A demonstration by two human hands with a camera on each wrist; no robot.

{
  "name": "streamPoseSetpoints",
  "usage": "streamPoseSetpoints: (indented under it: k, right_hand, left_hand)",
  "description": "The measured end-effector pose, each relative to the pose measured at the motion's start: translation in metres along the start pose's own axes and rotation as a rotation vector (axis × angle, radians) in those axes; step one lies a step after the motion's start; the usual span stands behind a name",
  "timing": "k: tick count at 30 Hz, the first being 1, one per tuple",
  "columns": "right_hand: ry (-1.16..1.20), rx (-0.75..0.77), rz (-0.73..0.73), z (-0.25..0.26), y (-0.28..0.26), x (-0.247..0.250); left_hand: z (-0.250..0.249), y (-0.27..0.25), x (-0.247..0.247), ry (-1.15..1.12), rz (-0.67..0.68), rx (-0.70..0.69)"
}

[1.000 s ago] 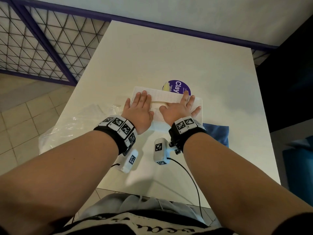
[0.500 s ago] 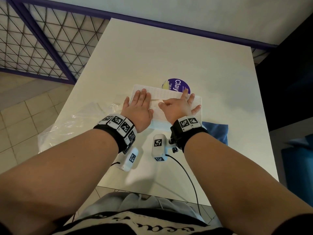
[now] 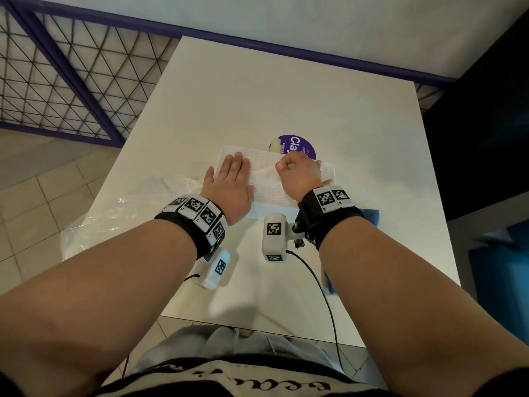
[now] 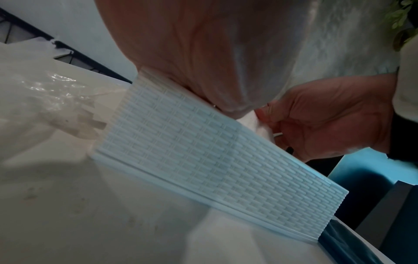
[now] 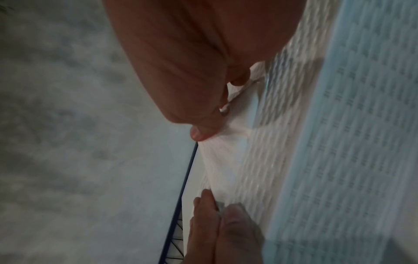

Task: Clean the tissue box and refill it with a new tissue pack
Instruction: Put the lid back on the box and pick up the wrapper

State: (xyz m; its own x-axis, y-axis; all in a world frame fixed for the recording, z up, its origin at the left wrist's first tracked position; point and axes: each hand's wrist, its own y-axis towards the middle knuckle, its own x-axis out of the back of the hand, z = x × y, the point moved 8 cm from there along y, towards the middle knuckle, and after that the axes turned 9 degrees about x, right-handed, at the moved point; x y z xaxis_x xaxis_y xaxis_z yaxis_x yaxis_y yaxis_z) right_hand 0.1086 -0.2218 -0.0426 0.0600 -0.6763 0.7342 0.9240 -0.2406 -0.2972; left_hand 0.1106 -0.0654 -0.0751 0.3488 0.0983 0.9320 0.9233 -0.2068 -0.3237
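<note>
A white woven-pattern tissue box [image 3: 269, 190] [image 4: 203, 160] [image 5: 339, 142] lies on the white table [image 3: 286, 96]. My left hand [image 3: 229, 179] lies flat with straight fingers on the left part of its lid. My right hand [image 3: 297, 173] [image 4: 328, 121] is curled over the middle of the lid and pinches a white tissue [image 3: 266, 176] [image 5: 226, 151] that rises from the slot. In the right wrist view the thumb and fingertips [image 5: 201, 134] hold the tissue's edge, stretched taut.
A crumpled clear plastic wrapper [image 3: 120, 213] [image 4: 45, 92] lies left of the box. A purple round lid marked "Clay" [image 3: 297, 146] sits just behind it. A blue cloth [image 3: 370, 219] [image 4: 346, 246] lies at the box's right end. A purple-framed mesh railing [image 3: 71, 81] stands to the left.
My right hand has gone from lying flat on the lid to curling and pinching a tissue up out of the slot. The left hand stays flat on the box.
</note>
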Motion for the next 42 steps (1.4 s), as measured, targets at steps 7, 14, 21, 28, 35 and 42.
streamPoseSetpoints:
  k: [7, 14, 21, 28, 35, 42]
  right_hand:
    - [0.066, 0.085, -0.012, 0.005, -0.008, 0.008]
    - [-0.188, 0.176, -0.012, -0.012, -0.048, 0.029]
    - [-0.496, 0.191, 0.026, -0.038, -0.057, 0.005]
    - [-0.513, 0.158, 0.006, -0.037, -0.007, 0.012]
    - [-0.507, 0.065, 0.041, -0.038, 0.003, 0.015]
    - [-0.396, 0.374, -0.044, 0.06, -0.043, -0.028]
  left_hand:
    - [0.0, 0.0, 0.002, -0.021, -0.025, -0.004]
    - [0.013, -0.026, 0.023, -0.061, -0.121, -0.093]
    - [0.011, -0.031, 0.026, -0.023, -0.155, -0.079]
    - [0.001, 0.008, 0.036, -0.01, -0.098, -0.08]
    - [-0.003, 0.016, 0.035, -0.039, -0.07, -0.066]
    - [0.098, 0.0, 0.052, -0.202, -0.158, 0.191]
